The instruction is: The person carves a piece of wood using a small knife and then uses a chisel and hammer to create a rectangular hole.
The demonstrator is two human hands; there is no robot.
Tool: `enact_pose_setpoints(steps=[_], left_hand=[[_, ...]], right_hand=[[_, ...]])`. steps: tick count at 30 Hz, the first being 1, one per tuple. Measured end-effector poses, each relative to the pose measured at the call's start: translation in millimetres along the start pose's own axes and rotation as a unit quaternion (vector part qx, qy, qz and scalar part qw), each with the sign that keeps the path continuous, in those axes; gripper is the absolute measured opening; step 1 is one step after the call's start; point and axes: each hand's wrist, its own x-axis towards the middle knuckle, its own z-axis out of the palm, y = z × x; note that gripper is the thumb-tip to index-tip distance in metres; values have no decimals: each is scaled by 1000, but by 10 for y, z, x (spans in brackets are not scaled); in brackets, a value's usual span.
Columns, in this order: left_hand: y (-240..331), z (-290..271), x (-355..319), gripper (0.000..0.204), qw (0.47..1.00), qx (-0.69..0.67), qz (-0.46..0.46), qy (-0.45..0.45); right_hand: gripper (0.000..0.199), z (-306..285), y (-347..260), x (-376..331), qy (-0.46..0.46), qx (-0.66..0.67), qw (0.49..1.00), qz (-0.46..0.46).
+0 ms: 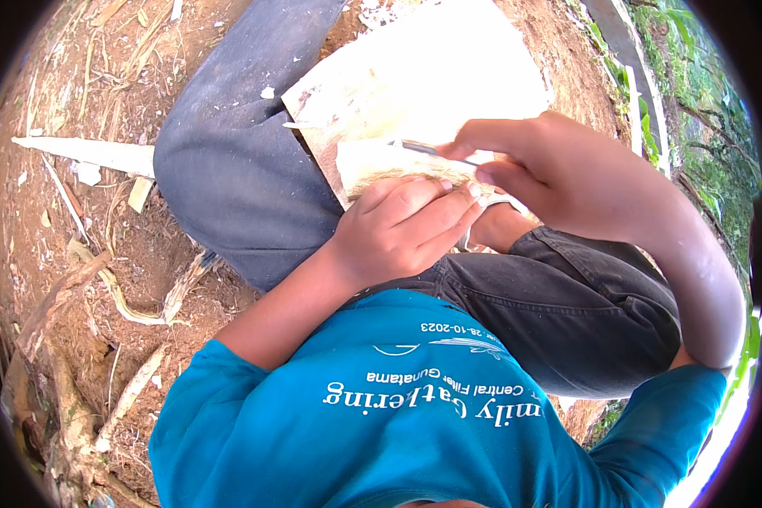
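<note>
A pale, rough-edged piece of wood (pixel 360 161) lies across the near end of a broad, flat slab (pixel 432 72), which is glaringly bright in the sun. My left hand (pixel 402 222) is closed over the near side of the wood piece, its fingers pressed on it from the left. From the right comes my right hand (pixel 521 161), closed around a slim metal blade (pixel 419 148) pinched between thumb and fingers. The blade's tip reaches left and touches or hovers over the wood; I cannot tell which. The handle is hidden in my hand.
My bent legs in dark trousers (pixel 237 169) flank the slab, with a bare foot (pixel 501 227) close by the work. On the brown soil at left lie a pointed pale stick (pixel 89 152), roots (pixel 127 309) and scattered chips. Green plants (pixel 703 102) grow along the right.
</note>
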Motion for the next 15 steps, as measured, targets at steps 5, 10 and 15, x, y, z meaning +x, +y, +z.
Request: enact_pose_setpoints(steps=[5, 10, 15], left_hand=[[-1, 16, 22, 26, 1000, 2, -7, 17], [-16, 25, 4, 25, 1000, 4, 0, 10], [-14, 15, -23, 25, 1000, -24, -12, 1]], right_hand=[[23, 134, 89, 365, 50, -13, 994, -98], [25, -174, -60, -6, 31, 12, 999, 0], [26, -182, -70, -238, 9, 59, 998, 1]])
